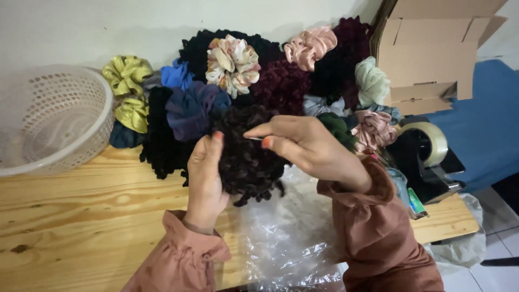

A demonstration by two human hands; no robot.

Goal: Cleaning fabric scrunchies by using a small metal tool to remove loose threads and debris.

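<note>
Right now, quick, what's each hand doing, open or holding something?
Left hand: closed on the dark brown scrunchie.
Right hand: fingers pinched at the top of the same scrunchie.

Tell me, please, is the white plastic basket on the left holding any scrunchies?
No, the white basket looks empty, while the scrunchies lie piled beside it on the wooden table.

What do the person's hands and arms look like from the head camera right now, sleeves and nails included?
Both arms wear loose sleeves in a dusty pink-brown fabric, gathered at the wrist into ruffled cuffs. The left hand and right hand are bare, without gloves. Fingernails on both hands show orange-red polish. No rings, watch or bracelets are visible.
</note>
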